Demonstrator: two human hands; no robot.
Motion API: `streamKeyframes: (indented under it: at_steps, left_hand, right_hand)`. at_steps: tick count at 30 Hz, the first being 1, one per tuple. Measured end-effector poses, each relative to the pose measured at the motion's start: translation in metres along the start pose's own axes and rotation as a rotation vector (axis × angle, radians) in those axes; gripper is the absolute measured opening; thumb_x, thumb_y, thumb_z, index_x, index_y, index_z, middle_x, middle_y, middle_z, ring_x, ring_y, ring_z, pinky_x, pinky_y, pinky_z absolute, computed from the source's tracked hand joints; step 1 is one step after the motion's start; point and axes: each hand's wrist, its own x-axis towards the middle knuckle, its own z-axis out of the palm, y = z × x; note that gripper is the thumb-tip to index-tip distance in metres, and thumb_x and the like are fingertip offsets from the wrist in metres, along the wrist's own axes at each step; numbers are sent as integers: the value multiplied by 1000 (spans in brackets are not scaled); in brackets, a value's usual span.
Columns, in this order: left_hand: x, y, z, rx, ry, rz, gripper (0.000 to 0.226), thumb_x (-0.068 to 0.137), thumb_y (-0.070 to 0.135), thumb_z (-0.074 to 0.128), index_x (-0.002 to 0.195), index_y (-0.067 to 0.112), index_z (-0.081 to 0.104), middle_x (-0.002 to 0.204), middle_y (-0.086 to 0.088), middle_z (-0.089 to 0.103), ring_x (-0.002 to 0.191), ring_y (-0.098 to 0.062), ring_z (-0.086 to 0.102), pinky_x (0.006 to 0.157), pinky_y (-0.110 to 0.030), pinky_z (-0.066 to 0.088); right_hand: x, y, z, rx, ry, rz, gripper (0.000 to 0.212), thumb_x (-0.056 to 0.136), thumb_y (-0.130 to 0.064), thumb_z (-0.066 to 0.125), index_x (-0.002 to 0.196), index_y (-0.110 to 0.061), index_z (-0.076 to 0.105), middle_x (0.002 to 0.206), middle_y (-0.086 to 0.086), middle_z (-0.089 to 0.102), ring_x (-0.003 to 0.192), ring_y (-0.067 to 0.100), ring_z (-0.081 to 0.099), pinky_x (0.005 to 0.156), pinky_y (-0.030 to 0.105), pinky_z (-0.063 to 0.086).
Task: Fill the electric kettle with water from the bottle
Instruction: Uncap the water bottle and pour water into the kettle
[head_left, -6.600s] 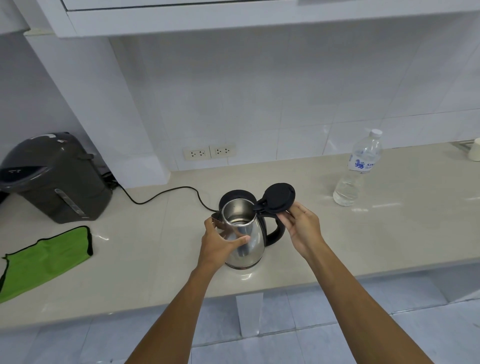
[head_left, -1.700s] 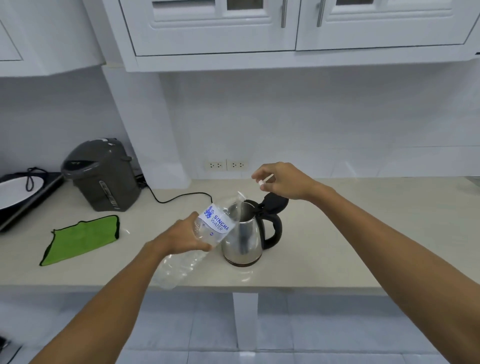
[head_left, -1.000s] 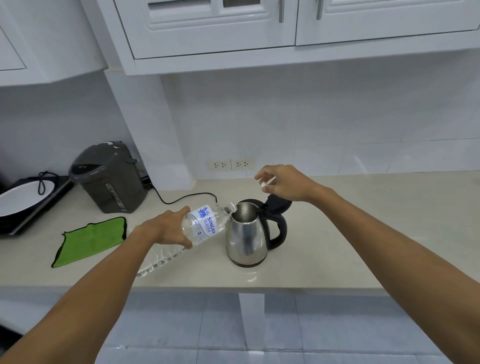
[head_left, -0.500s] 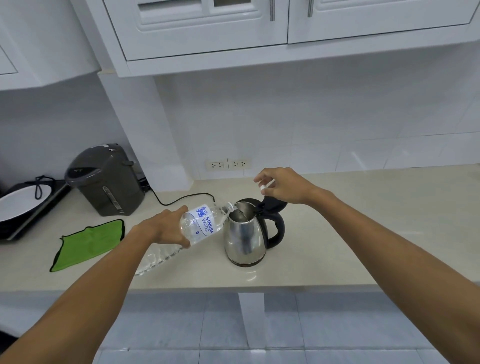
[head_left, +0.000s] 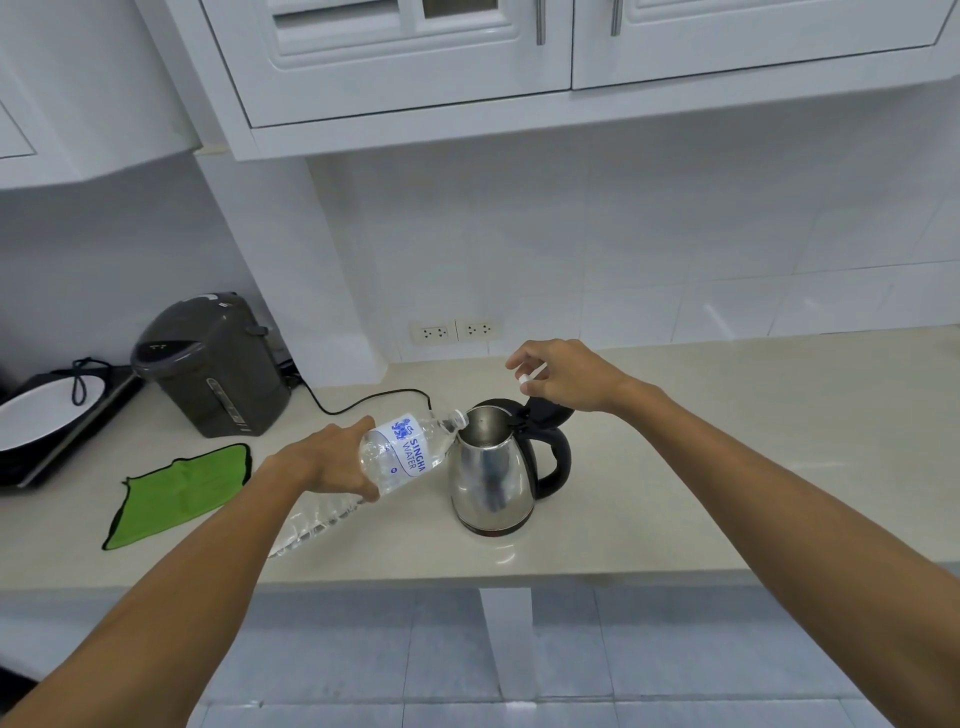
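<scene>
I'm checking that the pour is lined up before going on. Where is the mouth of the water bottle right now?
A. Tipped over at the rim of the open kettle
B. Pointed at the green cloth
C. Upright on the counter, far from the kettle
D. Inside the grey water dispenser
A: the left hand holds the water bottle tipped, neck at the rim of the open electric kettle.

A grey hot-water dispenser (head_left: 215, 366) stands far left on the table (head_left: 727, 467); a green cloth (head_left: 179, 493) lies nearer; a black tray (head_left: 57, 421) sits at the left edge.
</scene>
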Motion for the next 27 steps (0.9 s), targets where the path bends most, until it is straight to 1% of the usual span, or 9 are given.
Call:
streamKeyframes:
  at_steps: [3, 7, 13, 19, 23, 25, 27]
  left_hand:
    - [0, -1, 0, 7, -5, 0, 76, 63, 49, 89, 122, 31, 44, 96, -2, 64, 84, -21, 65, 75, -38, 56]
    - [0, 0, 1, 16, -9, -2, 79, 61, 50, 88, 123, 31, 43, 95, -3, 64, 83, -22, 67, 78, -40, 59]
    - [1, 4, 1, 17, -9, 11, 80, 63, 49, 89, 126, 29, 43, 95, -2, 64, 84, -22, 67, 79, -41, 59]
    - [2, 7, 2, 23, -13, 23, 78, 64, 47, 89, 125, 29, 44, 94, -1, 64, 83, -21, 67, 78, -40, 59]
    - [2, 7, 4, 23, -10, 20, 79, 63, 49, 89, 124, 31, 43, 94, 0, 65, 83, -20, 67, 80, -42, 59]
    - [2, 8, 5, 19, -6, 22, 79, 63, 49, 89, 125, 32, 43, 94, 1, 64, 83, -19, 66, 80, -41, 59]
    - [3, 8, 6, 17, -5, 24, 79, 63, 49, 89, 125, 32, 43, 94, 2, 64, 83, -18, 66, 79, -40, 58]
  right_hand:
    - [2, 0, 1, 12, -2, 5, 31, 94, -16, 67, 125, -18, 66, 112, -1, 71, 97, 16, 71, 75, 10, 43]
    - [4, -1, 2, 11, 2, 0, 31, 94, -16, 67, 124, -19, 66, 111, -2, 71, 96, 14, 72, 75, 11, 44]
    - [4, 1, 4, 19, 6, 3, 30, 94, -17, 67, 123, -21, 67, 111, -3, 72, 95, 13, 71, 75, 11, 43]
    - [1, 4, 4, 21, 3, 10, 30, 94, -19, 67, 123, -23, 67, 113, -3, 71, 96, 12, 71, 78, 18, 46]
    - [-2, 4, 4, 30, 8, 12, 30, 94, -18, 66, 124, -21, 66, 112, -4, 70, 98, 14, 71, 71, 15, 47]
    - [-3, 4, 5, 30, 8, 12, 30, 94, -18, 66, 124, -21, 66, 113, -3, 70, 98, 14, 71, 72, 18, 50]
    - [-5, 4, 6, 30, 6, 10, 30, 94, -19, 66, 124, -21, 66, 113, -2, 70, 98, 14, 70, 78, 25, 55]
